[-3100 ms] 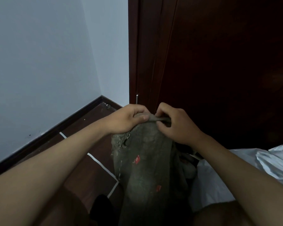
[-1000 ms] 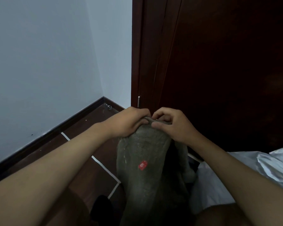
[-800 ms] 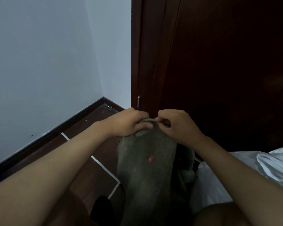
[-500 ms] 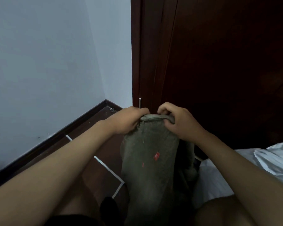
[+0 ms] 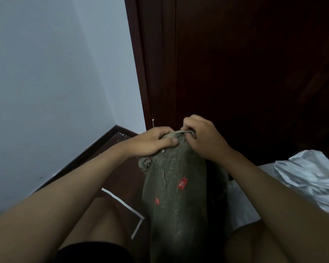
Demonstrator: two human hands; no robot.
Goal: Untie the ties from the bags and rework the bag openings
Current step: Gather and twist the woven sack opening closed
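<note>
No text can be read here. The grey-green sack (image 5: 176,196) carries two small red labels: the upper red label (image 5: 183,183) shows faint pale marks that may be characters, too small and blurred to make out; the lower red label (image 5: 157,201) is smaller still, with nothing legible on it.

Single view, head-worn, wide-angle. Looks forward and down from above wearer's forearms and knees. Close range: left hand (image 5: 150,142) and right hand (image 5: 201,137) sit mid-frame, meeting at top of grey-green bag (image 5: 174,196). Faces room corner: pale wall (image 5: 46,82) fills left half, dark wooden door (image 5: 245,73) right half. Floor (image 5: 110,168) at lower left, white plastic sheet (image 5: 310,173) at right edge. No second view to share scene.
</note>
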